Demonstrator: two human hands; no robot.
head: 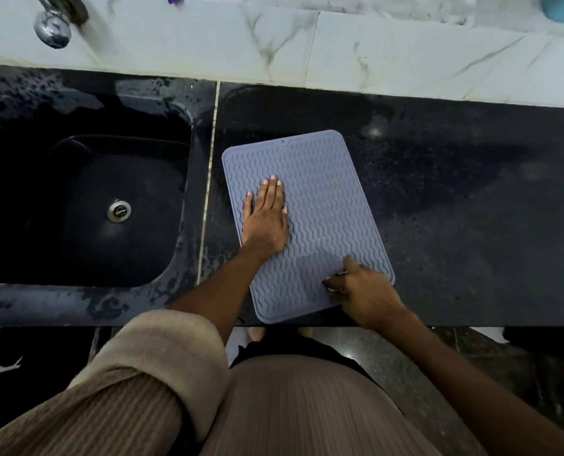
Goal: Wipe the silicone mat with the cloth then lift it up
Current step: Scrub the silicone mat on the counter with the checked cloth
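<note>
A grey-blue silicone mat (320,205) with a wavy ribbed surface lies flat on the black speckled counter (471,209), just right of the pale seam that divides the counter from the dark sink (86,189). Its near edge sits close to the counter's front edge, and the mat is turned slightly askew to it.

The left hand (266,222) rests palm-down on the left half of the mat, fingers (270,192) straight and held together, thumb lying alongside, pressing the mat flat. The right hand (363,291) is at the mat's near right corner with its fingers curled in against the surface; something small and dark shows under the fingertips (possibly a bit of cloth, though I cannot tell), and whether they actually pinch anything cannot be told either.

A chrome tap (55,23) hangs above the sink's far left, before a marbled white tile wall (340,47). The sink's metal drain (118,210) shows in its basin.
</note>
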